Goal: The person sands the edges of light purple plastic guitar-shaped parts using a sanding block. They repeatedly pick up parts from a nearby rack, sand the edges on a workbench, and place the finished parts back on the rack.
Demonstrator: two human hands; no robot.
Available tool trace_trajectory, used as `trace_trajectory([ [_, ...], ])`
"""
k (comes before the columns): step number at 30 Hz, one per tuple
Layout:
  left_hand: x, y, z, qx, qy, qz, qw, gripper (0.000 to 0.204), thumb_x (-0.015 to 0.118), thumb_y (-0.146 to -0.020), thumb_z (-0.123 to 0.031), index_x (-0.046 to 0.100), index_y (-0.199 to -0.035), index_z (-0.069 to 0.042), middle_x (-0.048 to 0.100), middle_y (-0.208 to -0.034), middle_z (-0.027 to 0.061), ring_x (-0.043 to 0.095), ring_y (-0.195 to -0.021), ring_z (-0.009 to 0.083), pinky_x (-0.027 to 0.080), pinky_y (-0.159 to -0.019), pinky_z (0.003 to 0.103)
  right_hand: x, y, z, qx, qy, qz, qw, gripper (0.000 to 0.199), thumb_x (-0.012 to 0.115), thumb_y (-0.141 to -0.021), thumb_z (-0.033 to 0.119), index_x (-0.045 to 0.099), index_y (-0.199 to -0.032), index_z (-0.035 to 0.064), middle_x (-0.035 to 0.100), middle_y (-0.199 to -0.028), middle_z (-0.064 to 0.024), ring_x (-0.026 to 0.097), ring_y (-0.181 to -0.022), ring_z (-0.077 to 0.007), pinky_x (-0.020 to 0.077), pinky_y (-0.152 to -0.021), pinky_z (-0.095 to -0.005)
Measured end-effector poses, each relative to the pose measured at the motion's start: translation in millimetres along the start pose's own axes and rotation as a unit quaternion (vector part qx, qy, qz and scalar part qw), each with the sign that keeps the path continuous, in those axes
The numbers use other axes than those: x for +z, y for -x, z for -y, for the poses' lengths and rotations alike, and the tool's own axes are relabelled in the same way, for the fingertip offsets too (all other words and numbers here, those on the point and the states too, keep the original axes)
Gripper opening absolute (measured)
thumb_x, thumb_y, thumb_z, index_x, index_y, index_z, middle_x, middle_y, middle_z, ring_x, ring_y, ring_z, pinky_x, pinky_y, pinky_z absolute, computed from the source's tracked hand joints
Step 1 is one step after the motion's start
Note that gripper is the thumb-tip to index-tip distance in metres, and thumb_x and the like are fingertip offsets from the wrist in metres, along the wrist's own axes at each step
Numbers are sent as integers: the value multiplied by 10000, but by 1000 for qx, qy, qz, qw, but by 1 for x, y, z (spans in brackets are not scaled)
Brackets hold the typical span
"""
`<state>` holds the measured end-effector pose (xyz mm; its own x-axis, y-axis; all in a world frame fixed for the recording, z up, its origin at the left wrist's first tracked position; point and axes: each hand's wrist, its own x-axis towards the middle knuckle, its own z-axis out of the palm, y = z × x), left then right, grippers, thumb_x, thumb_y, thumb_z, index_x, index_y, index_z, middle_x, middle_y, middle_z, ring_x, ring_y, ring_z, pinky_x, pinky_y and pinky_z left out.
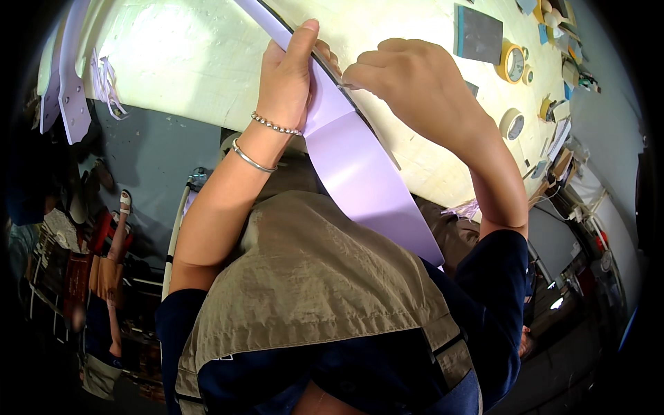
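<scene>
A long lavender strip [373, 180] of smooth, leather-like sheet runs from the table's far edge down across my lap. It bends at a crease near the middle, and a dark band follows its right edge. My left hand [290, 76] grips the strip above the crease, thumb up along the near face and fingertips curled behind the dark edge. On the other side, my right hand [408, 79] is closed in a pinch right at that edge. A small greyish tip shows by its fingers; what it is stays hidden.
More lavender pieces with holes [72, 104] and thin lavender trimmings [104, 83] hang over the left of the pale table [180, 55]. To the right lie a dark square pad [478, 34], a yellow tape roll [511, 61] and a white roll [512, 124]. Another person [111, 277] is at left.
</scene>
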<state>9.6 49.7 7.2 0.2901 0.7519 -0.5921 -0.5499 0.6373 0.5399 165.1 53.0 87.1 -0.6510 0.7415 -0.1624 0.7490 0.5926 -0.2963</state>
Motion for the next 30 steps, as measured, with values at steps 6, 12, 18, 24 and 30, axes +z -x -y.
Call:
trace_trajectory([
  [6, -4, -2, 5, 6, 18, -1, 1000, 223, 586, -865, -263, 471, -854, -72, 504, -681, 52, 507, -661, 173, 442, -617, 320, -10, 15, 2, -25, -16, 74, 997, 93, 557, -680, 65, 598, -751, 110, 544, -643, -19, 545, -639, -213, 444, -557, -331],
  [12, -1, -1, 1, -11, 6, -6, 1000, 228, 581, -867, -271, 470, -852, -73, 500, -688, 53, 501, -657, 175, 445, -620, 325, 0, 4, -4, -11, -17, 4, 1000, 88, 560, -682, 68, 591, -748, 117, 533, -637, -12, 543, -637, -212, 442, -550, -327],
  [18, -2, -2, 4, 10, 6, -3, 1000, 224, 575, -867, -266, 466, -851, -70, 496, -694, 55, 502, -652, 178, 449, -621, 331, -5, 18, 3, -14, -4, 48, 999, 85, 552, -689, 71, 581, -750, 121, 516, -633, -9, 550, -646, -204, 444, -559, -332],
  [24, 1, 0, 1, -5, -11, -24, 1000, 242, 565, -871, -283, 462, -855, -65, 493, -691, 54, 498, -639, 172, 450, -622, 327, 3, 42, -10, 77, -247, 50, 965, 205, 630, -775, 167, 644, -964, 90, 653, -844, -28, 613, -739, -193, 481, -651, -292],
  [30, -5, 0, 0, -20, -20, -2, 1000, 337, 563, -883, -355, 473, -966, -40, 522, -732, 65, 557, -706, 187, 489, -701, 331, 36, 73, 6, 330, -540, 102, 767, 376, 713, -781, 283, 640, -1063, 44, 676, -886, -73, 598, -723, -100, 472, -639, -244],
])
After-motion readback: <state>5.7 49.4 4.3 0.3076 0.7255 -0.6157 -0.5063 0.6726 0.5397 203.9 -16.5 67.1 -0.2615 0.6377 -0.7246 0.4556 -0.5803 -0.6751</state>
